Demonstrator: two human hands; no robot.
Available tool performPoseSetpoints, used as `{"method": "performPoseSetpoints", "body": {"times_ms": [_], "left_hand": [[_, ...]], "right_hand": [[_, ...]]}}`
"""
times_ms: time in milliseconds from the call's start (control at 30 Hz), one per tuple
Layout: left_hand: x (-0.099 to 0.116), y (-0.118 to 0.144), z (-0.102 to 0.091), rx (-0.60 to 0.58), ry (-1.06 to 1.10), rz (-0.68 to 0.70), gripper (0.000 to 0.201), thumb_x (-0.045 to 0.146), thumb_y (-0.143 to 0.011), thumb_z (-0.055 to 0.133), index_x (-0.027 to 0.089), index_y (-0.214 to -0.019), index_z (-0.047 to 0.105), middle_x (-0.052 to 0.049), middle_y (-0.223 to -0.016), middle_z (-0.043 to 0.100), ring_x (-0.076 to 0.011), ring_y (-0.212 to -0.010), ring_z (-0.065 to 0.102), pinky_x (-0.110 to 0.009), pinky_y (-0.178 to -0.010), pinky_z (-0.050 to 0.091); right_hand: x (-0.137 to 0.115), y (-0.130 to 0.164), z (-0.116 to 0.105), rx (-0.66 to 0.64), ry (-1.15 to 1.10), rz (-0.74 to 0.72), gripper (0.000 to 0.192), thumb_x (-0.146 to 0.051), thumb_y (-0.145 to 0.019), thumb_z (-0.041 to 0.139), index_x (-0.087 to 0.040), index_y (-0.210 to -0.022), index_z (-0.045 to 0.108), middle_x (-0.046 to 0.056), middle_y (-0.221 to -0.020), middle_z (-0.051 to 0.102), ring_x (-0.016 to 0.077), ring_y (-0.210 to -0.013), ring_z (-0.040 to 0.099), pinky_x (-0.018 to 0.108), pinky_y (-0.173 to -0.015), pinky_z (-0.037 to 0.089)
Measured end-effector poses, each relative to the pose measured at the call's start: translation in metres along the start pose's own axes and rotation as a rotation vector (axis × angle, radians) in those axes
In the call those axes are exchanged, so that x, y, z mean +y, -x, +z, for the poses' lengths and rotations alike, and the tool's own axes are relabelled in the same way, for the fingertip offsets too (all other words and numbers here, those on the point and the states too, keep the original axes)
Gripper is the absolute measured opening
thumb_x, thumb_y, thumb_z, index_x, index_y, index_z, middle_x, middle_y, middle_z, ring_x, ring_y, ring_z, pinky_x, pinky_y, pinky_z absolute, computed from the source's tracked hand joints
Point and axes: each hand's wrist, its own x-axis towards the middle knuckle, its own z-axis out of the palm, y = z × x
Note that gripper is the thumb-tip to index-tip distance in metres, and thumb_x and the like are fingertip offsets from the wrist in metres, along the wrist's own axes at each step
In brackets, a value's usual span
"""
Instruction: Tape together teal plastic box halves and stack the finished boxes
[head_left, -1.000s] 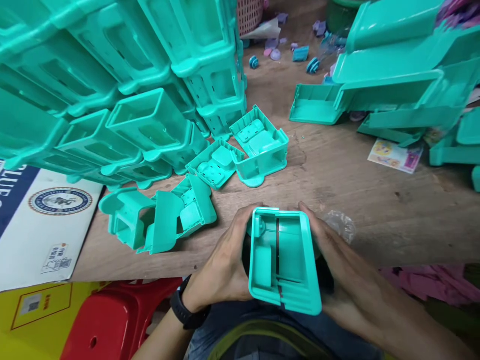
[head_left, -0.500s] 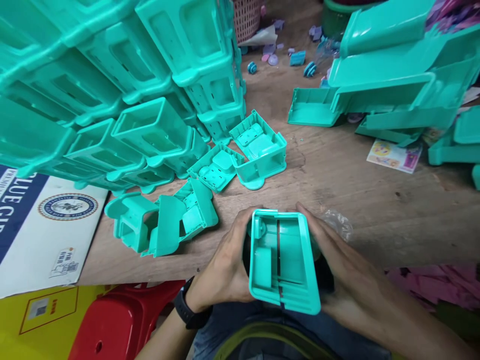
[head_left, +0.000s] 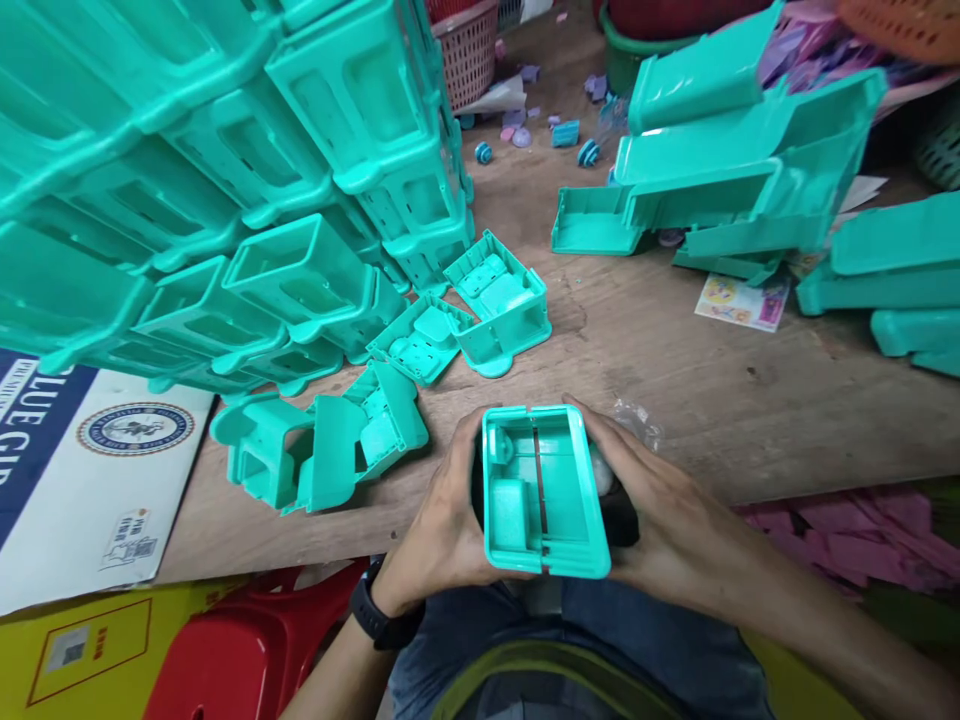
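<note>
Between my hands, at the table's near edge, is a teal plastic box point(head_left: 570, 490) made of two halves, its open end facing me. A narrow dark gap runs between the halves. My left hand point(head_left: 450, 500) grips the left half, which has a raised block inside. My right hand point(head_left: 645, 490) grips the right half; its fingertips are partly hidden behind the box. Just beyond lie loose teal half-shells point(head_left: 499, 310), some with small holes and pegs. More teal pieces point(head_left: 322, 450) lie tilted together to the left of my left hand.
Teal boxes point(head_left: 300, 270) are stacked high at the left, beside a white carton point(head_left: 135, 480). Teal panels point(head_left: 697, 170) lie piled at the right. A printed card point(head_left: 742, 303) and clear plastic scrap point(head_left: 637, 425) are on the wooden table point(head_left: 645, 360). A red stool point(head_left: 217, 660) stands below.
The gap between the two box halves looks a little narrower at the near end. Both hands still hold the box. The view has shifted, so the table's things appear farther left.
</note>
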Motion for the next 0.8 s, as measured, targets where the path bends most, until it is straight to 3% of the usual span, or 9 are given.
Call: {"method": "performPoseSetpoints", "body": {"times_ms": [333, 500, 667, 800], "left_hand": [[-0.001, 0.000, -0.001, -0.005, 0.002, -0.051, 0.114, 0.058, -0.061, 0.095, 0.035, -0.155, 0.035, -0.009, -0.150, 0.053, -0.0424, -0.135, 0.055, -0.062, -0.120, 0.044], [-0.003, 0.001, -0.001, -0.007, 0.000, -0.057, 0.111, 0.049, -0.063, 0.096, 0.041, -0.154, 0.034, -0.005, -0.152, 0.051, -0.0386, -0.133, 0.056, -0.059, -0.120, 0.044], [0.000, -0.002, -0.002, -0.014, -0.019, -0.032, 0.114, 0.052, -0.061, 0.098, 0.041, -0.154, 0.034, -0.004, -0.149, 0.055, -0.0385, -0.134, 0.057, -0.057, -0.119, 0.046], [0.001, -0.004, -0.003, -0.007, -0.054, -0.040, 0.120, 0.055, -0.056, 0.100, 0.040, -0.154, 0.034, -0.007, -0.153, 0.052, -0.0443, -0.142, 0.051, -0.063, -0.123, 0.042]], "right_hand": [[0.006, -0.003, 0.001, 0.003, -0.022, -0.089, 0.126, -0.032, -0.077, 0.088, -0.033, -0.167, 0.000, 0.013, -0.169, 0.039, 0.0340, -0.154, 0.042, 0.049, -0.119, 0.052], [0.015, -0.003, 0.006, 0.028, -0.067, -0.148, 0.127, -0.041, -0.079, 0.088, -0.032, -0.168, -0.001, 0.015, -0.169, 0.036, 0.0352, -0.155, 0.040, 0.050, -0.120, 0.050], [0.018, -0.010, 0.003, 0.025, -0.069, -0.207, 0.148, -0.044, -0.064, 0.099, -0.033, -0.167, -0.007, 0.018, -0.165, 0.043, 0.0385, -0.150, 0.047, 0.052, -0.116, 0.054], [0.013, -0.016, 0.001, 0.051, -0.075, -0.244, 0.152, -0.040, -0.059, 0.102, -0.034, -0.167, -0.005, 0.015, -0.160, 0.049, 0.0378, -0.148, 0.050, 0.049, -0.114, 0.055]]}}
